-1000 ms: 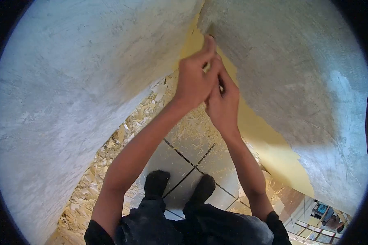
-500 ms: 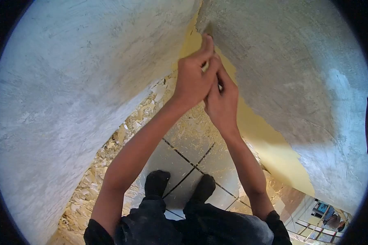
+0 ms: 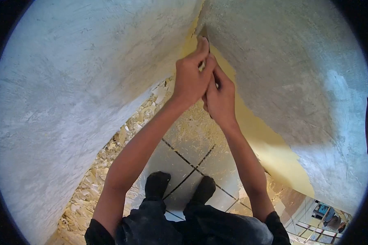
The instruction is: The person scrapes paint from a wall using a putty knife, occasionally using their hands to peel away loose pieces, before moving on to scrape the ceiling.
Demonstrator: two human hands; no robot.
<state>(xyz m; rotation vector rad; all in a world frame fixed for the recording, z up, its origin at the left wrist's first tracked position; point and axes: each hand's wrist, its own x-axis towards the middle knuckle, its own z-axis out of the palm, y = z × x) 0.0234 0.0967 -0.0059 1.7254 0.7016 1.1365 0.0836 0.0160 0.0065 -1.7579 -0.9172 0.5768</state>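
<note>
Corner walls: from my remote seat I saw a rough, grey-white left wall (image 3: 69, 90) meet a mottled, grey right wall (image 3: 302, 90) beyond the hands
Yellow band: smooth, ragged-edged yellow paint (image 3: 259, 132) ran down the right wall from beside the corner
Floor: square grey tiles (image 3: 163, 157) with dark joints lay below, and curled, pale yellow flakes (image 3: 86, 188) were heaped along the left wall's foot
Blade: a thin, grey-brown, flat blade tool (image 3: 204, 31) showed just past the foremost fingertips, close by the corner on the right wall's side; I could not tell how firmly its edge met the surface
Long axis: it pointed away from me, up along the corner, its rear part hidden in the grip
Left hand: the left hand (image 3: 191, 79) was nearer the blade, one finger stretched along it, the others curled around the tool
Right hand: the right hand (image 3: 222, 96) sat behind, touching the left, fingers folded narrow on what seemed the tool's handle
</note>
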